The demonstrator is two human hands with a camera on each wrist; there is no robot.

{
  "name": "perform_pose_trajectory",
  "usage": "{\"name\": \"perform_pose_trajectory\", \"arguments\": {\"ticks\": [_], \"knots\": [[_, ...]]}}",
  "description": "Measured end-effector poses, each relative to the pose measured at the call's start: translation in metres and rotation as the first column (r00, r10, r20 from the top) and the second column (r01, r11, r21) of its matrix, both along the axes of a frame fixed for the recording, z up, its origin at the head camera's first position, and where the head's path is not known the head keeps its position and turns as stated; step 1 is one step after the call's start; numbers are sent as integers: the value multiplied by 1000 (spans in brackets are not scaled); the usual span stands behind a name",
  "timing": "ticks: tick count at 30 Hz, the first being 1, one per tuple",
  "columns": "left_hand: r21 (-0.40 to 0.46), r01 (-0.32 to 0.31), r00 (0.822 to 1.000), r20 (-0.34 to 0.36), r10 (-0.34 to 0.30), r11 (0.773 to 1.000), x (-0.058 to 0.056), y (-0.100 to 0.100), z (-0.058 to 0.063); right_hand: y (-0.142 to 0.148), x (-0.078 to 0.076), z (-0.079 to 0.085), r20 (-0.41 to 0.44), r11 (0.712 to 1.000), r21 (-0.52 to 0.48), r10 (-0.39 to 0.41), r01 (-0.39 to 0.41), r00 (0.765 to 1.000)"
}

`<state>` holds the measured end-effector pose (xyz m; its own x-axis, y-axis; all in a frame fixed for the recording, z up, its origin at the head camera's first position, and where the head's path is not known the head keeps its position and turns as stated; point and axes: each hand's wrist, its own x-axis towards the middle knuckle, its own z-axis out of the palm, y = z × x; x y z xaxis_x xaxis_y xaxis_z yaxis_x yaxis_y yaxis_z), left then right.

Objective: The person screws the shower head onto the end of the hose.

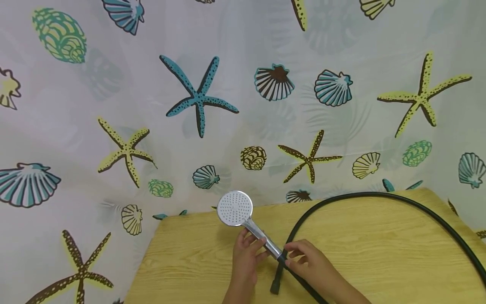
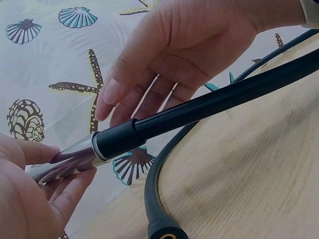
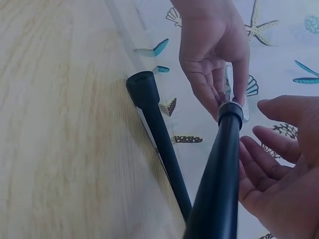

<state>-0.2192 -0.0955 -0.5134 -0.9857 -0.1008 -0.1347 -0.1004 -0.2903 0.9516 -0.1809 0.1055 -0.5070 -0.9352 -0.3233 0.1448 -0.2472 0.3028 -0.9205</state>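
Note:
My left hand [image 1: 246,257] grips the chrome handle of a shower head [image 1: 235,208], thumb on one side and fingers on the other. The round white face with its nozzles points up and toward me. At the handle's lower end sits the black connector [image 2: 117,139] of a black hose [image 2: 224,107], its collar against the chrome rim. My right hand [image 1: 309,261] is beside this joint with fingers apart and loosely bent. In the right wrist view, the right hand's fingers [image 3: 264,164] are spread alongside the hose without closing round it.
The hose loops over the wooden table [image 1: 190,253] to the right and back. Its free end [image 1: 275,287], a black fitting with a brass-coloured inside, lies near the hands. A white curtain [image 1: 235,118] printed with shells and starfish hangs behind the table and at its sides.

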Motion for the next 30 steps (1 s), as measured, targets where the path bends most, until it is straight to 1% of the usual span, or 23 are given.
{"name": "perform_pose_trajectory", "arguments": {"ticks": [2,5,10,16,21,24,30], "knots": [[-6,-9,1000,6,9,1000,1,1,0,-2,3,1,-44,999,26,19,-18,999],[-11,-23,1000,12,23,1000,3,1,1,-4,5,2,-95,998,66,25,-19,995],[-12,-37,999,11,37,999,2,2,2,-5,3,1,-119,997,81,29,-19,992],[-8,-42,999,15,42,999,0,4,5,-4,-1,1,-65,999,36,26,-24,998],[1,-47,999,22,47,999,1,5,7,-3,-2,1,-33,999,36,31,-30,999],[-10,-42,999,28,42,999,2,4,8,-2,-2,0,-2,999,28,37,-37,999],[-23,-42,999,26,42,999,2,5,6,-1,-1,-3,65,999,-8,51,-50,997]]}}
